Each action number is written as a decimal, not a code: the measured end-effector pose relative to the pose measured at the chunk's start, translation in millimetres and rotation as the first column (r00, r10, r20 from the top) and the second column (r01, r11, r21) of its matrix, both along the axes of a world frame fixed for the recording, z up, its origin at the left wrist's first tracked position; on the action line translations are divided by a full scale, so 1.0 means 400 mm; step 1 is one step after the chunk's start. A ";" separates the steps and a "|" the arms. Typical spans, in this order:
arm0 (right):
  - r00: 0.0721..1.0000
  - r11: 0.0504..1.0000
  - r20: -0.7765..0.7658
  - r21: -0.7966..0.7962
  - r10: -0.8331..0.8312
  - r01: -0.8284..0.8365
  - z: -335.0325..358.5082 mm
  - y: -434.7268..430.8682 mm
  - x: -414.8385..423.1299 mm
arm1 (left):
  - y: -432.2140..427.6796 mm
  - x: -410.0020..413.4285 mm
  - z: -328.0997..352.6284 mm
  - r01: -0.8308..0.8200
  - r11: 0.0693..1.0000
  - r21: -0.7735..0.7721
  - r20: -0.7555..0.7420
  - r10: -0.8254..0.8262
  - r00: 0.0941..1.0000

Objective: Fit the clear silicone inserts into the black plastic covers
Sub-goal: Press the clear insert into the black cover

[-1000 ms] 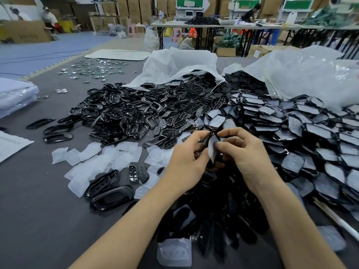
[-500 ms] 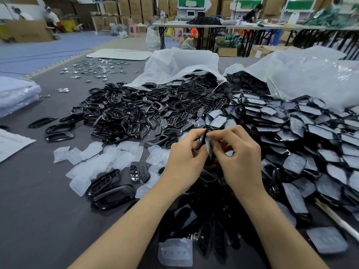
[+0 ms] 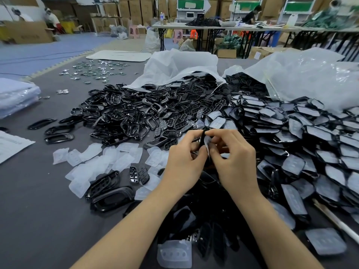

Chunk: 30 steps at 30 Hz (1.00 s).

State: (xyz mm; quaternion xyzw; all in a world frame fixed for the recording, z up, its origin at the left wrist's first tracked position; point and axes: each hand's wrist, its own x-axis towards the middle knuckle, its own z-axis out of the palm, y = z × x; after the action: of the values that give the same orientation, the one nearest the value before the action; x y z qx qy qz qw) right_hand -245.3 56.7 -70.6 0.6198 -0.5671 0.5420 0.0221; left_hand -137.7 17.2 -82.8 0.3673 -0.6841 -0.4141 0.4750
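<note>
Black plastic cover: held edge-on at centre, between both hands, above the near heap. Clear silicone insert laid against its right face; whether fully seated, cannot tell.

Left hand: thumb and forefinger pinching the cover's left side. Remaining fingers curled behind it, mostly hidden.

Right hand: thumb and forefinger pinching the insert against the cover. Other 3 fingers loosely curled beneath.

Loose inserts: translucent, scattered flat and overlapping on grey table, left of the hands. 1 further near-edge insert at the bottom, between the forearms.

Open frames: glossy black heap, far left of centre. 3 oval frames set apart to its left; larger oval frames beside the left forearm.

Perforated covers: black heap spilling from the left white bag, just beyond the hands.

Fitted pieces: black covers with clear inserts, overlapping in a broad heap to the right, spilling from the right white bag.

Metal discs: shiny, scattered at the far left of the table.

Wrapped sheets: stack at the left edge, with printed paper nearer.

Background: long tables, cardboard boxes, seated persons, blurred.
</note>
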 end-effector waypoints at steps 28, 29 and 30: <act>0.996 0.997 0.072 -0.068 0.047 -0.042 0.031 0.020 0.005 | -0.002 0.007 0.012 -0.043 0.992 -0.116 -0.005 0.042 0.999; 0.995 0.996 0.081 -0.071 0.053 -0.047 0.032 0.021 0.005 | -0.002 0.007 0.014 -0.056 0.992 -0.114 -0.011 0.055 0.998; 0.994 0.996 0.088 -0.072 0.058 -0.051 0.032 0.022 0.004 | -0.002 0.008 0.017 -0.069 0.992 -0.107 -0.017 0.068 0.998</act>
State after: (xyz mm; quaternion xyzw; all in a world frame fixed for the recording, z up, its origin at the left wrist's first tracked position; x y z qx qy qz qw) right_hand -243.6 65.3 -57.6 0.6089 -0.5311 0.5893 0.0033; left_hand -134.6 16.5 -76.1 0.3616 -0.6891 -0.3626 0.5127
